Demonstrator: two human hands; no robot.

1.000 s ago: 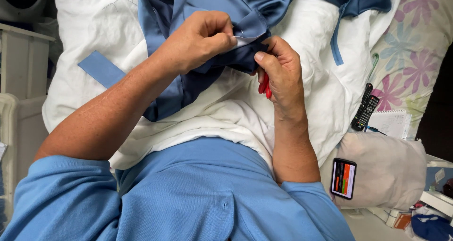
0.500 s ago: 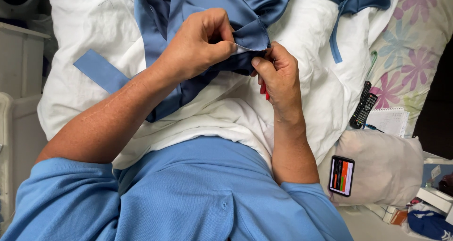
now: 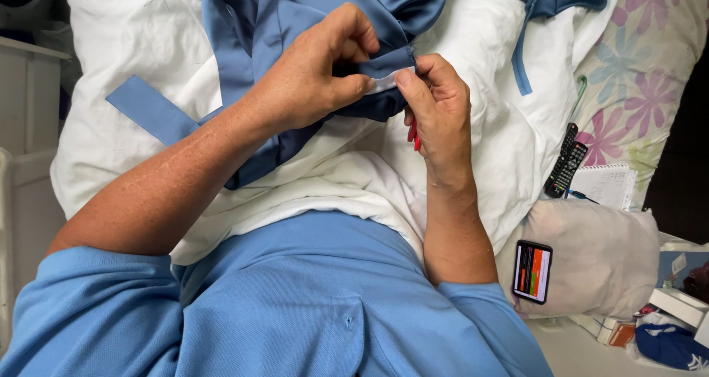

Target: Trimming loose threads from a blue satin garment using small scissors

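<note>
A blue satin garment (image 3: 310, 8) lies over a white cloth (image 3: 487, 45) on my lap. My left hand (image 3: 310, 74) pinches a folded edge of the garment between thumb and fingers. My right hand (image 3: 439, 107) meets it from the right, thumb and forefinger pressed on the same fold where a pale lining strip shows. A small red object (image 3: 412, 135) is tucked under the right hand's curled fingers; what it is cannot be told. A loose blue fabric strip (image 3: 144, 110) lies to the left on the white cloth.
To the right are a black remote (image 3: 565, 163), a notebook (image 3: 609, 185), a flowered cloth (image 3: 635, 67) and a grey cushion (image 3: 605, 251) with a phone (image 3: 532, 271) whose screen is lit. White furniture (image 3: 29, 89) stands at the left. Small boxes sit at the bottom right.
My right hand has moved up and left along the fold until its fingertips touch my left thumb. The left hand keeps its pinch on the garment.
</note>
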